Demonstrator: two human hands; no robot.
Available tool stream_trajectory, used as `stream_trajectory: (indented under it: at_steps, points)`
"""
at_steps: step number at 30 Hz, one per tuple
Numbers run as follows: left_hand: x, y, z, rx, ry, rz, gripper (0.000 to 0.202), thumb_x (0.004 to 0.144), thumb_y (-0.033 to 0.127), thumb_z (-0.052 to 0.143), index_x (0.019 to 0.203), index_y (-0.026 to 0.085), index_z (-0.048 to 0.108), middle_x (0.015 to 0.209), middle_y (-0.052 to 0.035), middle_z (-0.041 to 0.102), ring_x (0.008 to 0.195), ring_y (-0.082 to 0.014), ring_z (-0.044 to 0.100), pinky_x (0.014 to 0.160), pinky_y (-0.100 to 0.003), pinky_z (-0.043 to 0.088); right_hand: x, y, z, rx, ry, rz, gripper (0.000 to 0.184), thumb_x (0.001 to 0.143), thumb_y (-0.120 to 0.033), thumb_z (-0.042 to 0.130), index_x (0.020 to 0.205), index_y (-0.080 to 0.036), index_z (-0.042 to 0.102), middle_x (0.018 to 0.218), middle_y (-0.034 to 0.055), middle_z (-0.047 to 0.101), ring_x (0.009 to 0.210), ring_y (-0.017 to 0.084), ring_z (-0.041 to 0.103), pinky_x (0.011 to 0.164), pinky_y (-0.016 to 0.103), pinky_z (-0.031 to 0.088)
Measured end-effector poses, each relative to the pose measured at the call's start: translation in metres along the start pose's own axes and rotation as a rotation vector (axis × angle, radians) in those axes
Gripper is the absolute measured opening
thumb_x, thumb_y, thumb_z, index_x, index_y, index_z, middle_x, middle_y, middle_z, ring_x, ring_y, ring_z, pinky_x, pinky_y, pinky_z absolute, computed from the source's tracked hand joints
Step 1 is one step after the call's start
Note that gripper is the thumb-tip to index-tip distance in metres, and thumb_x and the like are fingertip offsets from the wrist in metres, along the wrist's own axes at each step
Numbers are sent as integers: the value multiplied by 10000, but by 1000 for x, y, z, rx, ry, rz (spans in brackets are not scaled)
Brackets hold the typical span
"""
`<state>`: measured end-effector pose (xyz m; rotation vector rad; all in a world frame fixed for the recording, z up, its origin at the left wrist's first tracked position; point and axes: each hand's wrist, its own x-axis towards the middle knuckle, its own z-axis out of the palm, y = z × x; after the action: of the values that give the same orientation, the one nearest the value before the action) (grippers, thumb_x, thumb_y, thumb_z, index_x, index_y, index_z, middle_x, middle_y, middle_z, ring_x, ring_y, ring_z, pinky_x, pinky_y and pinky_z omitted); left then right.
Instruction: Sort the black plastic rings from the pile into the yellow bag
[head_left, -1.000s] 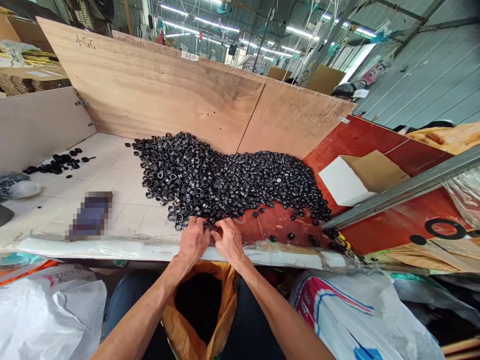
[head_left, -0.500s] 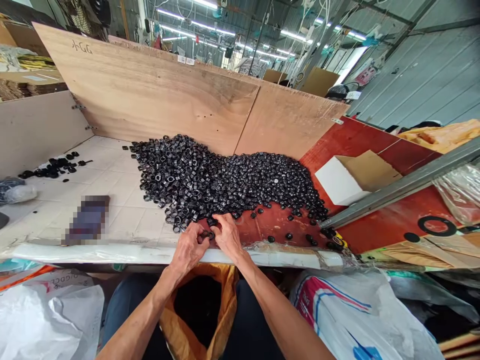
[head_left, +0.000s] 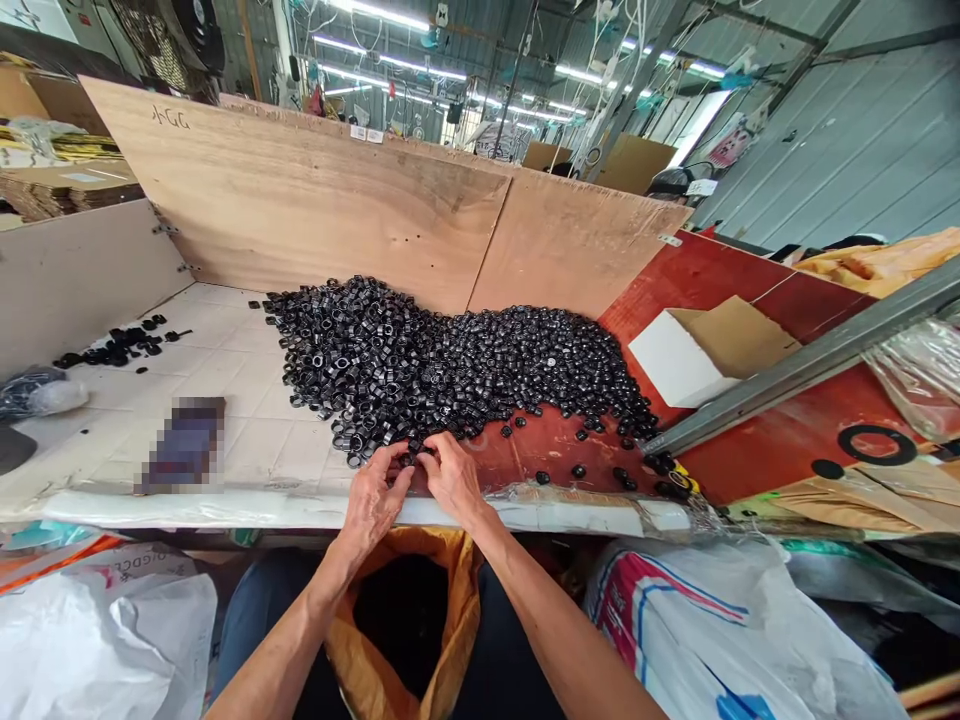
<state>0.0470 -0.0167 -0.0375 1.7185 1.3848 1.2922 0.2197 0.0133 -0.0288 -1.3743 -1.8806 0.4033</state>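
Observation:
Close together at the front of the work surface, my two hands meet over small black plastic parts. My left hand pinches a black ring between thumb and fingers. From the other side my right hand closes its fingertips on a small black part at the same spot; the fingers hide most of it. Just behind lies a big heap of black rings, open in the middle. It runs on to the right into a heap of smaller, rounder black pieces.
A yellow-brown sack with dark contents stands open between my knees. Wooden boards wall the table's back. On the right are a white carton and a slanting metal bar; on the left, loose black pieces and a blurred-out flat object.
My fingertips have come closer together, bringing the ring and the small black part to one spot. The view has shifted slightly; the heaps look the same.

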Motion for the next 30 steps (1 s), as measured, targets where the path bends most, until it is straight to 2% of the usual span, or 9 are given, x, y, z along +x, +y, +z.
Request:
stream_trajectory:
  at_steps: [5, 8, 11, 13, 16, 19, 22, 25, 30]
  points:
    - [2, 8, -9, -342, -44, -135, 314, 934, 394, 704, 1192, 216, 707, 1024, -60, 770, 876, -203, 765, 835, -356, 634, -5, 0, -10, 395, 11, 19, 156, 919, -254, 632, 1018, -222, 749, 1069, 77, 716, 956, 212, 697, 807, 309, 577]
    - [4, 13, -16, -571, -111, -225, 353, 923, 442, 738, 1182, 206, 692, 1015, -62, 778, 928, -212, 775, 918, -376, 624, -10, -4, -9, 555, 5, 91, 263, 897, -297, 669, 1139, -234, 751, 1114, 80, 736, 989, 216, 717, 836, 327, 601]
    - [5, 17, -22, -641, -144, -220, 312, 910, 430, 771, 1118, 205, 711, 1019, -56, 772, 932, -193, 745, 944, -357, 605, -13, -11, -7, 661, -2, 194, 314, 867, -348, 721, 1160, -235, 718, 1071, 68, 743, 922, 207, 734, 831, 339, 621]
    - [6, 19, -24, -650, -142, -210, 279, 898, 413, 789, 1078, 209, 725, 1017, -47, 762, 918, -180, 721, 919, -334, 600, -13, -17, -7, 692, -10, 180, 259, 856, -362, 737, 1081, -233, 735, 1077, 71, 734, 947, 215, 735, 841, 341, 626]
    - [6, 19, -23, -676, -134, -224, 285, 872, 405, 817, 1058, 210, 724, 1003, -39, 757, 886, -173, 709, 875, -322, 600, -12, -25, -9, 693, -7, 106, 225, 870, -361, 727, 1053, -238, 775, 1124, 83, 729, 1019, 228, 726, 880, 343, 621]
    - [5, 16, -21, -684, -153, -237, 311, 863, 414, 824, 1066, 208, 710, 1041, -53, 770, 924, -191, 719, 887, -343, 602, -10, -29, -10, 667, -7, 127, 281, 877, -356, 729, 1130, -240, 767, 1096, 81, 755, 945, 216, 735, 841, 337, 624]
    - [4, 13, -19, -652, -154, -231, 326, 864, 426, 818, 1076, 206, 705, 1045, -60, 767, 915, -193, 719, 873, -341, 601, -10, -29, -11, 583, -5, 104, 187, 891, -349, 725, 1030, -233, 773, 1003, 70, 775, 873, 211, 732, 795, 326, 611]
    - [3, 12, -19, -613, -145, -203, 315, 876, 428, 806, 1074, 202, 713, 1011, -51, 755, 886, -184, 713, 851, -324, 596, -10, -29, -13, 469, 5, -7, 130, 933, -339, 707, 953, -237, 784, 975, 73, 779, 897, 221, 734, 815, 332, 598]
    - [3, 17, -18, -612, -164, -161, 275, 897, 431, 783, 1020, 194, 713, 1008, -42, 752, 902, -188, 717, 874, -327, 595, -13, -27, -7, 316, 82, -58, 248, 998, -364, 653, 1187, -224, 735, 986, 84, 785, 839, 216, 741, 787, 327, 609]
